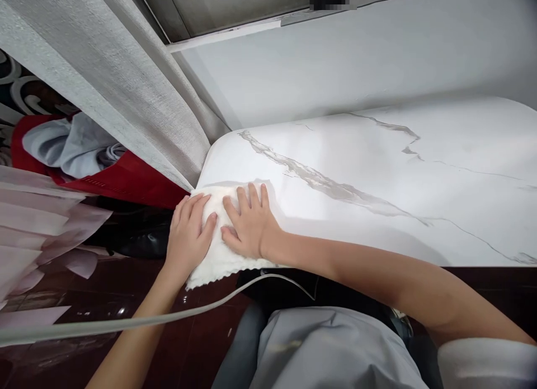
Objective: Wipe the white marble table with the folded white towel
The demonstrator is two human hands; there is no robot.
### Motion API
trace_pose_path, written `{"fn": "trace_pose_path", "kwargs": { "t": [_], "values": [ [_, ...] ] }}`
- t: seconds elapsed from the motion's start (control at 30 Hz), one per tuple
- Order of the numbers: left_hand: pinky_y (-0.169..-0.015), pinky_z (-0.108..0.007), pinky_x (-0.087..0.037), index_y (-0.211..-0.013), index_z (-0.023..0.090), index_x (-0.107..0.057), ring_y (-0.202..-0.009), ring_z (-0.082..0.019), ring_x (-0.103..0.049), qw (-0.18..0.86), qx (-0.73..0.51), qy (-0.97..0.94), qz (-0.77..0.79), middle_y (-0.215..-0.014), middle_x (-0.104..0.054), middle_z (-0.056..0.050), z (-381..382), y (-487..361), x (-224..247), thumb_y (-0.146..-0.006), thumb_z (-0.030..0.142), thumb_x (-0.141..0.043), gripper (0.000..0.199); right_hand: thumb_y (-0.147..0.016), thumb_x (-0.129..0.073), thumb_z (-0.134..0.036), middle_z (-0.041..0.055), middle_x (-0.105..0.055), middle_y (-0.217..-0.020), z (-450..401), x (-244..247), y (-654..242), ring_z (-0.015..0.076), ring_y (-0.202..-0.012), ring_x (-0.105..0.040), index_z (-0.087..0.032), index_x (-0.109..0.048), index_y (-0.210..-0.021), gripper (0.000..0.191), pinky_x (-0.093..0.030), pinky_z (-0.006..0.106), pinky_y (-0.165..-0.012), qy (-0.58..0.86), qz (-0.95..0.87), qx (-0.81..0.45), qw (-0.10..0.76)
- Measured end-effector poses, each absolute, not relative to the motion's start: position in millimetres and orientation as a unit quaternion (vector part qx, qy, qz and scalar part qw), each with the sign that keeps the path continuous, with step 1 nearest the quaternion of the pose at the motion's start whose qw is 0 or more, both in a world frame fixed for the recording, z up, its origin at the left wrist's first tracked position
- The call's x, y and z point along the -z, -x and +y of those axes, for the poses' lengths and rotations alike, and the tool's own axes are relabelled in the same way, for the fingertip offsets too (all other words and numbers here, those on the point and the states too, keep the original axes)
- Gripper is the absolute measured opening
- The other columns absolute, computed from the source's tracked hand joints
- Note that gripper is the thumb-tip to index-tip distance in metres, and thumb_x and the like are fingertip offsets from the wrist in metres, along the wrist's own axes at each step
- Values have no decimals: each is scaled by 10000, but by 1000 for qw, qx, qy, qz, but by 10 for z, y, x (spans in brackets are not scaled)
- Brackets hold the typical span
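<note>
A white cloth (218, 249) lies spread over the left end of a white marble-patterned tabletop (356, 171), its scalloped front edge hanging past the table's edge. My left hand (191, 229) rests on the cloth's left side, fingers stretched out and the thumb pointing toward the middle. Just to its right, my right hand (251, 224) presses flat on the cloth with its fingers spread. Both palms face down, and a strip of cloth shows between them.
A pale curtain (138, 87) touches the table's left end. Behind the table stands a grey wall (335, 65). A red bag (126, 182) with light fabric sits at left, near a black shoe (142, 241). A white cable (168, 317) crosses in front, over my left forearm.
</note>
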State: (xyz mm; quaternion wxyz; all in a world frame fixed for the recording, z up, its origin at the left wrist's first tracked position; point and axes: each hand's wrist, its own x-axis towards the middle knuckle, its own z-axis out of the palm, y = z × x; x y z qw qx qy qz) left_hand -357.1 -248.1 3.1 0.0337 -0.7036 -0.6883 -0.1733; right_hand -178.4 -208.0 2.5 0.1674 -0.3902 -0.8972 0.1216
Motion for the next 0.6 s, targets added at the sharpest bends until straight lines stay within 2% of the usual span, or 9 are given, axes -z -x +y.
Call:
{"fn": "trace_pose_path", "kwargs": {
  "t": [0.3,0.4,0.6],
  "values": [
    [-1178,-515,-317,-1311,116,-562,-1365,-364,-436,69,184,654,-731,-1348,-576,-192,-1759,3396,1,-956,379,-367,483,-972,-445,-462,130,-469,-1489,-1046,-14,1733,340,-1393,-346,-192,-505,-1458,559,-170,549,-1201,342,-917,-117,167],
    [-1143,-503,-359,-1285,135,-582,-1314,-353,-486,71,202,646,-732,-1323,-603,-179,-1426,3354,21,-951,362,-396,445,-975,-437,-420,114,-509,-1443,-739,0,1707,300,-1338,-389,-204,-521,-1440,520,-199,508,-1189,353,-911,-115,180],
    [-1146,-462,-357,-1266,199,-601,-1303,-311,-504,34,223,654,-722,-1327,-620,-122,-693,3341,31,-943,343,-431,393,-971,-404,-395,99,-524,-1415,-225,20,1672,284,-1316,-395,-205,-515,-1442,520,-186,479,-1188,410,-884,-121,188]
  ]
}}
